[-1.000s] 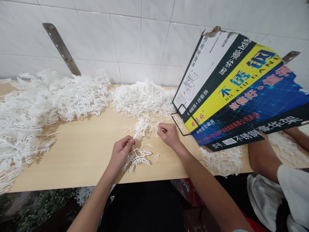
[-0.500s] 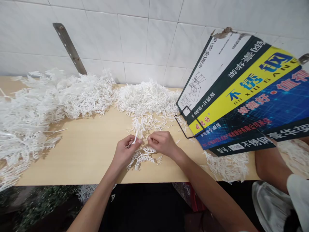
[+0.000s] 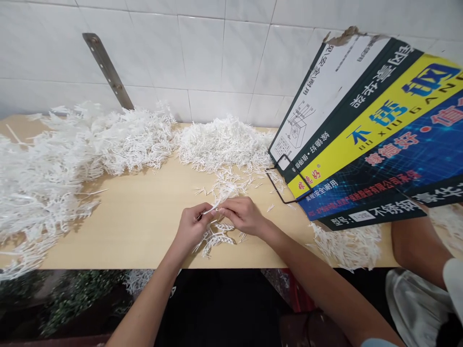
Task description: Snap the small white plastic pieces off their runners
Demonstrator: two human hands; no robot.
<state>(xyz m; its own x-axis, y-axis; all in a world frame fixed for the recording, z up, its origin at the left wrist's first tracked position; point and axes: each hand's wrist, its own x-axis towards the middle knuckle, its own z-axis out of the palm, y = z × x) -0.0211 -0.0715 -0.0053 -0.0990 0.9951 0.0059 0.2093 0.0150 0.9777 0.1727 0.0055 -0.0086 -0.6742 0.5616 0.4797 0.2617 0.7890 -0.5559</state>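
My left hand (image 3: 194,225) pinches a thin white branched plastic piece (image 3: 213,208) over the middle of the table. Close beside it, my right hand (image 3: 243,216) has its fingers closed at the right end of that piece; whether they grip it is too small to tell. Several white branched pieces (image 3: 218,237) lie just below both hands. Behind the hands is a heap of small white pieces (image 3: 224,144), with loose bits scattered in front of it. A larger pile of white branched pieces (image 3: 123,142) covers the left side.
A printed cardboard panel (image 3: 383,115) stands at the right with a black wire frame (image 3: 289,179) at its lower corner. Beyond it, another person's arm (image 3: 415,248) rests near white pieces (image 3: 349,246). A metal bracket (image 3: 108,70) is on the tiled wall.
My hands have come closer together, and the white piece in my left hand has tipped from upright toward the right. The whole view has shifted slightly.
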